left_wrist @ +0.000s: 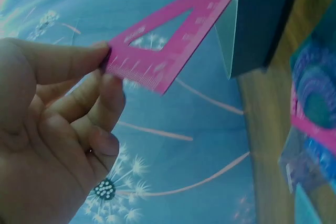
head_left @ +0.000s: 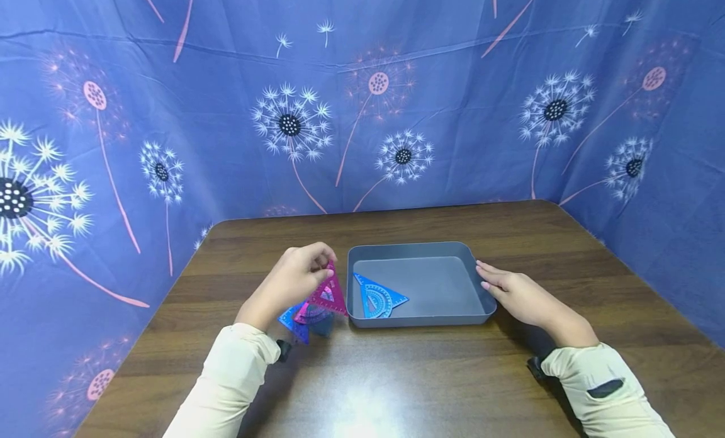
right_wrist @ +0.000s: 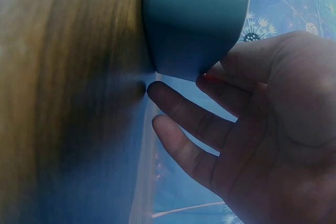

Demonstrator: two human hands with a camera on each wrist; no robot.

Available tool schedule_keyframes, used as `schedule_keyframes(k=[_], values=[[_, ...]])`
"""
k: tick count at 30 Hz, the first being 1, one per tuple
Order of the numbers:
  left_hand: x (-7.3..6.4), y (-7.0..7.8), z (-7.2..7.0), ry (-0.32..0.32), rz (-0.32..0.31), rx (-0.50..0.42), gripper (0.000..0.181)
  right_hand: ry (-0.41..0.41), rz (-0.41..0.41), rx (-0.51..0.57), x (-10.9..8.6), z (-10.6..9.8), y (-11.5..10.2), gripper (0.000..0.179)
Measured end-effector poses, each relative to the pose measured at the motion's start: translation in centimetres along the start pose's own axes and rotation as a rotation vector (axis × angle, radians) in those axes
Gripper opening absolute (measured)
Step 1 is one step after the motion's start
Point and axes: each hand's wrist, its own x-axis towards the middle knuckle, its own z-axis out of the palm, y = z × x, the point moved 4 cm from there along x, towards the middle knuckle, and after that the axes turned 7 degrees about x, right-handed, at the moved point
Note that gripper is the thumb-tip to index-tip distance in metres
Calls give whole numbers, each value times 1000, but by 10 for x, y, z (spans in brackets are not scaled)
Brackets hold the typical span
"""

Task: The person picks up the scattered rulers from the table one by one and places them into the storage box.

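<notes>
My left hand point(head_left: 297, 273) pinches a magenta set square point(head_left: 335, 294) by one corner, between thumb and fingertips. In the left wrist view the set square point(left_wrist: 176, 38) is raised, its triangular cutout and ruler marks showing. Its lower edge overlaps the left wall of the grey tray point(head_left: 421, 321) in the head view. Inside the tray, at the left end, lies a blue set square point(head_left: 391, 294) with a protractor arc. My right hand point(head_left: 518, 296) rests its fingertips against the tray's right side, fingers extended; in the right wrist view the hand point(right_wrist: 252, 114) is at the tray's corner point(right_wrist: 197, 30).
Left of the tray, below my left hand, several blue and pink drawing pieces point(head_left: 294, 321) lie overlapped on the wooden table point(head_left: 430, 381). A blue cloth with dandelion prints point(head_left: 351, 111) hangs behind the table and at both sides.
</notes>
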Motion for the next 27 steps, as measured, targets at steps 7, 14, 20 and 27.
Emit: schedule_keyframes(k=[7, 14, 20, 27], values=[[0, 4, -4, 64, 1, -32, 14, -5, -3, -4, 1, -3, -1, 41], [-3, 15, -11, 180, 75, -73, 14, -13, 0, 5, 3, -4, -3, 41], [3, 11, 7, 152, 50, -163, 11, -18, 15, 14, -1, -2, -2, 42], [7, 5, 31, 89, 7, -218, 12, -17, 17, 7, -3, -2, -1, 41]])
